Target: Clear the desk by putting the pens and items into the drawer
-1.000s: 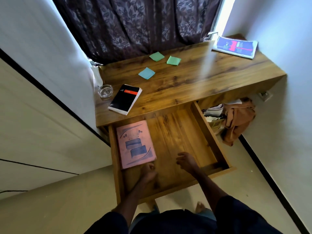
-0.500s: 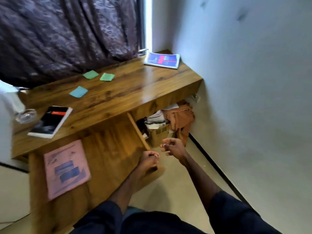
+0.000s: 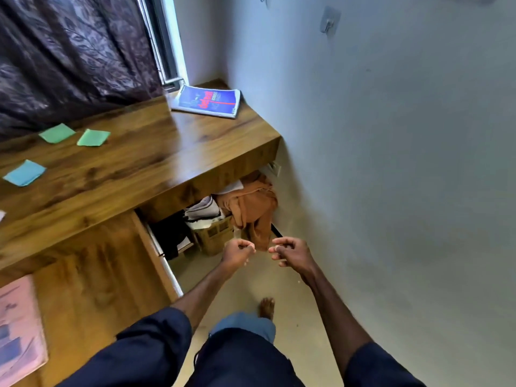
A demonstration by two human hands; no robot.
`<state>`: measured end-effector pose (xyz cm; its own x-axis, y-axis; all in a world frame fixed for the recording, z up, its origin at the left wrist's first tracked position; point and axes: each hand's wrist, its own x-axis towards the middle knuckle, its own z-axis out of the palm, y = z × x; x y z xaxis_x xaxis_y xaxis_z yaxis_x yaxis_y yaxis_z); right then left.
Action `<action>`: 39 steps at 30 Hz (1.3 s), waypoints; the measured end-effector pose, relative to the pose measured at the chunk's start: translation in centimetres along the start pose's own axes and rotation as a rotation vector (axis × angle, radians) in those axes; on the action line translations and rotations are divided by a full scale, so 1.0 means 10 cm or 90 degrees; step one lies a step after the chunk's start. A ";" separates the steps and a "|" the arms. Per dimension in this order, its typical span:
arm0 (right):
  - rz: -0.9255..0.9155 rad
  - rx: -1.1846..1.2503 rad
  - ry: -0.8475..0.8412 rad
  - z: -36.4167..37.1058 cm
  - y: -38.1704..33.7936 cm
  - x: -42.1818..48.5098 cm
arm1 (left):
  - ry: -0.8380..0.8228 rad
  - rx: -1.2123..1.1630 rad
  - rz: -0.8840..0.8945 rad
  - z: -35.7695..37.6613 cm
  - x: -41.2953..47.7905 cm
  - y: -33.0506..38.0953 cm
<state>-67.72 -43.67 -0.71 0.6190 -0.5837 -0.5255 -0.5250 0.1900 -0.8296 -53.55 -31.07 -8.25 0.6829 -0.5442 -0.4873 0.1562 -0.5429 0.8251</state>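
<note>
My left hand [image 3: 237,254] and my right hand [image 3: 291,254] hang side by side over the floor, right of the open wooden drawer [image 3: 92,275]. The fingers of both are curled in, and I see nothing in either. A pink book [image 3: 16,331] lies in the drawer at the far left. On the wooden desk [image 3: 145,169] lie two green sticky notes [image 3: 57,133] [image 3: 93,137], a blue sticky note [image 3: 25,172] and a blue book [image 3: 208,101] in the far right corner.
Under the desk stand a cardboard box [image 3: 215,236] with papers and an orange cloth [image 3: 251,208]. A pale wall [image 3: 391,163] closes the right side. A dark curtain [image 3: 69,57] hangs behind the desk. My bare foot [image 3: 266,307] stands on the floor.
Both hands left the drawer and rose to the right, over the floor. My view swung right, so the black book and glass bowl are out of sight.
</note>
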 end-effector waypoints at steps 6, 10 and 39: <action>0.041 0.032 0.036 -0.65 -0.20 0.81 | 0.070 0.075 0.011 0.39 0.71 0.50; 0.027 0.059 0.048 -0.90 -0.55 1.29 | 0.099 0.086 -0.003 0.43 1.10 0.91; -0.127 -0.249 -0.183 0.07 -3.00 4.46 | 0.408 -0.046 -0.162 -0.82 3.31 2.13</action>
<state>-23.93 -74.86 0.60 0.8359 -0.3278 -0.4403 -0.5251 -0.2441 -0.8153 -21.74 -55.39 -4.43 0.9024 0.0913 -0.4211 0.3988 -0.5474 0.7357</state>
